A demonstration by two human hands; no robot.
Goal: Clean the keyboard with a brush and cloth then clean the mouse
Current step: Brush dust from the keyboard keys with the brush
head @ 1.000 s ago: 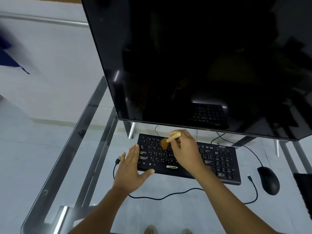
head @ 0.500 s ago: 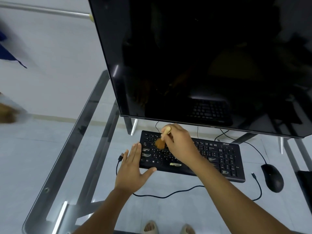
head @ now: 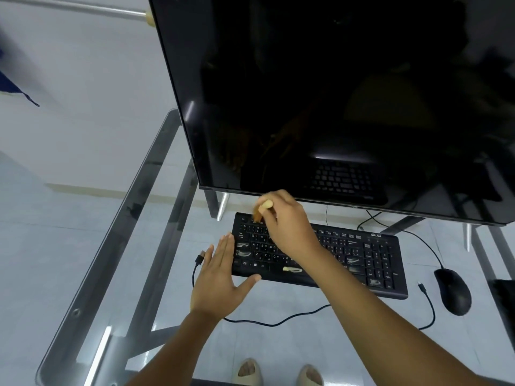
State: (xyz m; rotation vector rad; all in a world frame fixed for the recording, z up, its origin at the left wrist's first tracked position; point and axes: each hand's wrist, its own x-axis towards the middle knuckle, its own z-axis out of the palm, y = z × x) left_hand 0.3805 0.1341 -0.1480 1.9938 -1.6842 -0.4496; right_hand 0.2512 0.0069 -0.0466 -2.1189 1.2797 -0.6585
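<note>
Brush moved up-left, monitor overhanging (perhaps touching)

- A black keyboard lies on a glass counter; everything below is placed relative to it.
- Just behind it, the lower edge of a large dark monitor overhangs, leaving only a low gap above the back key row.
- Left of it, a loose cable plug lies on otherwise bare glass.
- In front, a black cable snakes across the counter.
- Right of it sits a black mouse, near but apart.
</note>
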